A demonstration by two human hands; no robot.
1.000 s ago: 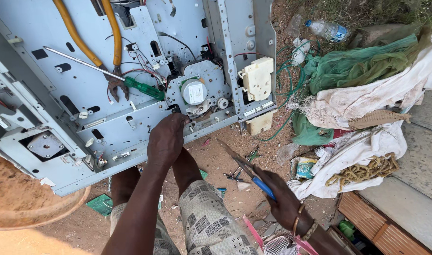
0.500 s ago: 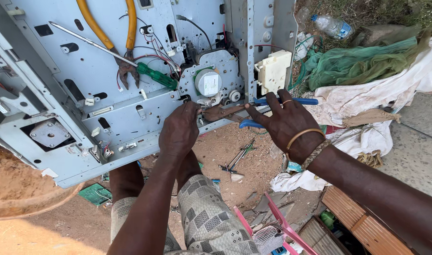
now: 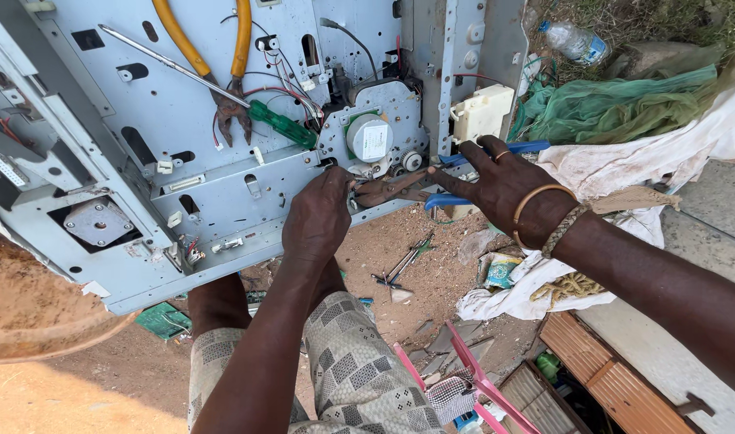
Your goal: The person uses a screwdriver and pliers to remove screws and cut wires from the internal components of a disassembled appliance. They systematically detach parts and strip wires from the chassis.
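Sandy reddish ground (image 3: 432, 281) strewn with scraps lies under us, and nearest to us are our knees in patterned grey-and-white trousers (image 3: 359, 378), with a pink plastic frame (image 3: 472, 370) just beside them. Our left hand (image 3: 319, 217) rests knuckles-up on the lower edge of a pale grey sheet-metal machine chassis (image 3: 142, 120), its fingers curled down onto the metal; we cannot tell whether they grip anything. Our right hand (image 3: 504, 189), wearing a ring and two bracelets, is closed around blue-handled pliers (image 3: 464, 181), whose rusty brown nose points left and meets the chassis edge close beside the left hand's fingertips. Just above that spot sits a round grey motor with a white label (image 3: 371, 138) on its bracket, and to its right a cream plastic box (image 3: 482, 112) is fixed to the frame. Further up the panel lie a green-handled screwdriver (image 3: 281, 124) and large yellow-handled pliers (image 3: 223, 72) among thin wires. Beyond our right wrist, white cloth (image 3: 625, 165), green netting (image 3: 617, 108) and a clear plastic bottle (image 3: 575, 40) lie on the ground.
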